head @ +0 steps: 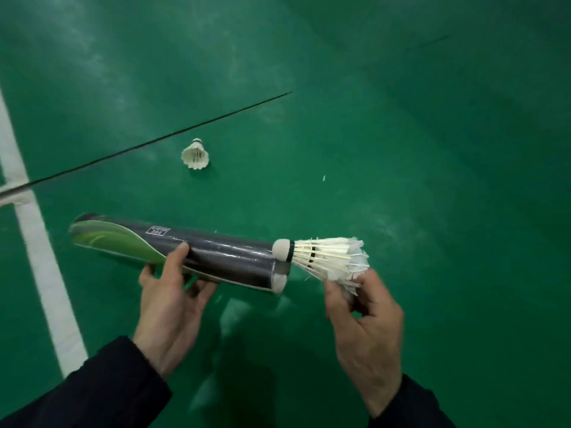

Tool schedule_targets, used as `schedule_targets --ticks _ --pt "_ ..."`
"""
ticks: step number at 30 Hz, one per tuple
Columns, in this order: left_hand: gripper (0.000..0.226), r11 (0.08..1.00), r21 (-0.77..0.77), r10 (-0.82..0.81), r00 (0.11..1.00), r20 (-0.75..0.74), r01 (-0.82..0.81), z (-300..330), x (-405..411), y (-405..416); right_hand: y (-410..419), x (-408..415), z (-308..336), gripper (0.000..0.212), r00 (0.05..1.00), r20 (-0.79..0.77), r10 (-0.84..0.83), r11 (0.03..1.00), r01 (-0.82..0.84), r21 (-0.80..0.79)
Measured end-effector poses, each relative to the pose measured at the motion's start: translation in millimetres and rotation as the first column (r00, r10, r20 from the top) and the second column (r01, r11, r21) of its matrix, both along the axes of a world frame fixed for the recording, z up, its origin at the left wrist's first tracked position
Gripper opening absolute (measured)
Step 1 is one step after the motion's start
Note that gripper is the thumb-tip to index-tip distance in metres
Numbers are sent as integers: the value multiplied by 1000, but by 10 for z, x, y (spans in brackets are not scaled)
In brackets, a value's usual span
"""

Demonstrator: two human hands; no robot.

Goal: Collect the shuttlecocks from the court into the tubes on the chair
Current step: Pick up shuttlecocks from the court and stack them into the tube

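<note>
— What could go wrong from here?

— My left hand (pixel 168 301) grips the dark shuttlecock tube (pixel 173 250) around its middle, lying nearly level, fingers (pixel 180 251) wrapped over the top. My right hand (pixel 361 316) pinches the feather end of a shuttlecock (pixel 324 257), its cork touching the rim of the tube mouth rather than inside. If I push while it sits off-centre, I think the cork will catch and the feathers, already frayed, may bend or snap. There seem to be more feathers bunched in that hand; squeezing could crush them. Another cork shows at the mouth below, so the tube may be nearly full, or it may be a second tube; I can't tell.

— And the room?

— Green court floor (pixel 401 149), scuffed, with a white line (pixel 40 257) at left and a thin dark line running across. One more shuttlecock on the floor (pixel 195 155) lies well apart. No chair in view.
</note>
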State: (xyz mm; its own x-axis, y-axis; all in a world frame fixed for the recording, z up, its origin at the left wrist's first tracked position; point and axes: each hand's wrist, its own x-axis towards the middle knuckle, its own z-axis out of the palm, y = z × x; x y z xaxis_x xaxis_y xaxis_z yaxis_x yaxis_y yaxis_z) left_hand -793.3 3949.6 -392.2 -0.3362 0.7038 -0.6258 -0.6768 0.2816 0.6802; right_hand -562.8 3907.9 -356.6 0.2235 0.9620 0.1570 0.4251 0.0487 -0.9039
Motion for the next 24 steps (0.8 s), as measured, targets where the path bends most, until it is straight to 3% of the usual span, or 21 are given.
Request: schedule_targets --ticks 3,5,10,14,16,20,24 --pt "64 999 -3 -48 997 67 48 48 -107 36 -71 -223 71 22 986 -44 -161 987 161 1" --pt "61 999 2 -41 994 102 41 119 -316 6 -143 -421 126 19 988 -22 -155 988 155 12" --pt "70 999 15 46 995 85 -47 330 -889 -227 -276 -995 348 9 969 236 73 996 -81 23" --pt "76 997 56 49 992 114 -56 378 -1259 -373 -173 -1486 412 13 830 411 377 923 -371 -98" --pt "76 995 60 72 989 131 -80 364 -1439 -437 -164 -1643 461 8 789 384 480 877 -440 -193" --pt "66 992 85 80 981 176 -96 356 -1726 -508 -140 -1825 694 42 736 240 633 744 -493 -451" --pt "61 983 84 143 962 231 -166 406 -1878 -529 10 -2012 778 51 729 16 684 650 -599 -468"
